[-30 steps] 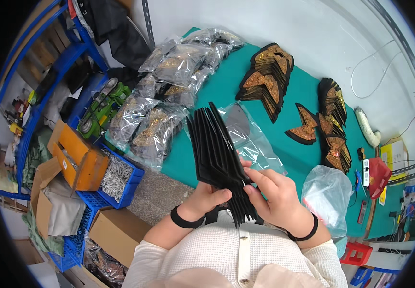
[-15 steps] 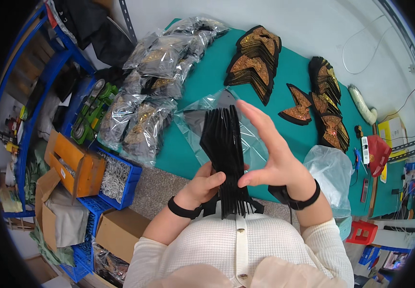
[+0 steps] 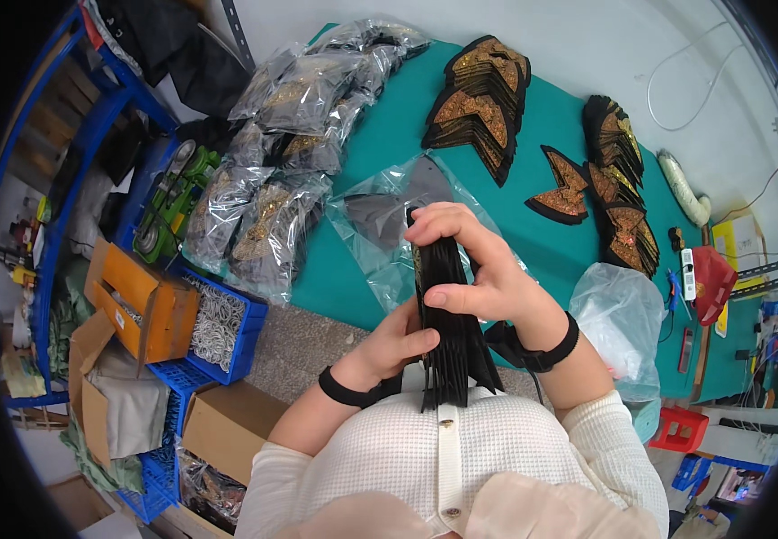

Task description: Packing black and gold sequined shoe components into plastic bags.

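At centre frame, the left hand (image 3: 398, 340) grips the side of a stack of thin black pieces (image 3: 445, 355); the right hand (image 3: 488, 274) clasps its upper end. A loosened grip could let pieces fan out and slip floorward.

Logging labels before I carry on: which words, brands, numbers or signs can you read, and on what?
No text can be read in this view.
Small white label on the orange carton: too small to read.
Yellow-and-white item by the wall: any print is too blurred to read.
Black stack: no writing shows.
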The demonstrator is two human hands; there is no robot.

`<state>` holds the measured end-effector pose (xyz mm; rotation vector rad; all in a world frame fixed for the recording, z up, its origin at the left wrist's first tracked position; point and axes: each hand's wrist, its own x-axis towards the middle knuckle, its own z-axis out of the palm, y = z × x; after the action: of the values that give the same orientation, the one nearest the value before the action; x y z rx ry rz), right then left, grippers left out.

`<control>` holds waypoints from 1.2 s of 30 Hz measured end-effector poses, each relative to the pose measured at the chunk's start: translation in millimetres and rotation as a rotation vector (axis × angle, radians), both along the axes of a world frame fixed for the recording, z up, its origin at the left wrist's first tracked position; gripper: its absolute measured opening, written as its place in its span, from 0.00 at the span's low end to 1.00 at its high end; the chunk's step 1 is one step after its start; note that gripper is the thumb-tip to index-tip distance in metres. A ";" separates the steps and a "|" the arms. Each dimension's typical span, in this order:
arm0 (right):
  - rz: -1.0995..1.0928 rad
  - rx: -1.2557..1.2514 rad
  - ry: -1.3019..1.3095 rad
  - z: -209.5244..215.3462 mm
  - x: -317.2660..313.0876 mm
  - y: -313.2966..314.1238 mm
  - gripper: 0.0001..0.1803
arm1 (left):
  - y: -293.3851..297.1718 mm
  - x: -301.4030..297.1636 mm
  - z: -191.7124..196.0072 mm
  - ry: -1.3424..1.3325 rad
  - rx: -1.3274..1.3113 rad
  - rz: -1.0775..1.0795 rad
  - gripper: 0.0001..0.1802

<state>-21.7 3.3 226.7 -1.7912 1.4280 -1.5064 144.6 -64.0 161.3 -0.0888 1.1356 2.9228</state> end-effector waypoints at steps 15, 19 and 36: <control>-0.050 -0.043 -0.089 11.3 -17.3 21.7 0.49 | -20.9 -24.8 12.8 0.099 0.240 0.182 0.36; -0.007 -0.040 -0.004 2.1 5.0 48.6 0.50 | -25.0 -24.9 23.2 0.142 0.200 0.282 0.36; -0.037 0.138 -0.740 0.8 -0.2 80.1 0.30 | -14.5 -26.9 37.3 -0.017 0.222 0.253 0.41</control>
<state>-22.0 83.4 227.6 -0.9558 1.1389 -1.7715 117.7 -78.5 198.6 -0.2741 0.8460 3.2402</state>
